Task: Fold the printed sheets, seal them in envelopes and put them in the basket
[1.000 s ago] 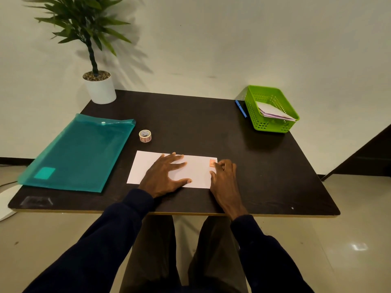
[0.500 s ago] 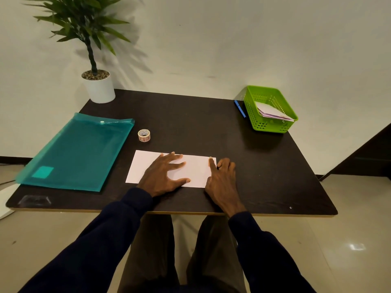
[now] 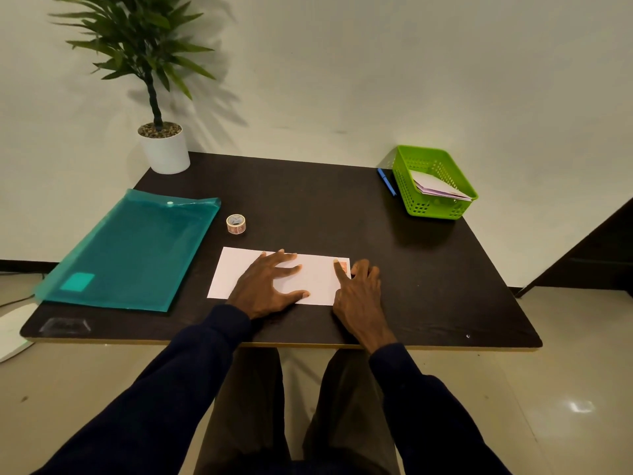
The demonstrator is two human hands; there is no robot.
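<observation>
A white envelope point(image 3: 318, 279) lies flat near the front of the dark table point(image 3: 308, 200). My left hand point(image 3: 270, 286) rests spread and flat on its middle, holding it down. My right hand point(image 3: 359, 293) sits at the envelope's right end, index finger stretched out and pressing on a small orange stamp point(image 3: 343, 266) in the top right corner; its other fingers are curled on the table. A green basket point(image 3: 411, 197) at the back right holds several envelopes point(image 3: 436, 188).
A roll of stamps point(image 3: 236, 224) stands behind the envelope's left end. A teal plastic folder point(image 3: 133, 248) lies on the left. A blue pen point(image 3: 387, 181) lies beside the basket. A potted plant point(image 3: 164, 145) stands at the back left corner.
My right index finger slid over the stamp, hiding it half a second ago, and now presses on its left side with the stamp showing again. My left hand stays flat on the envelope.
</observation>
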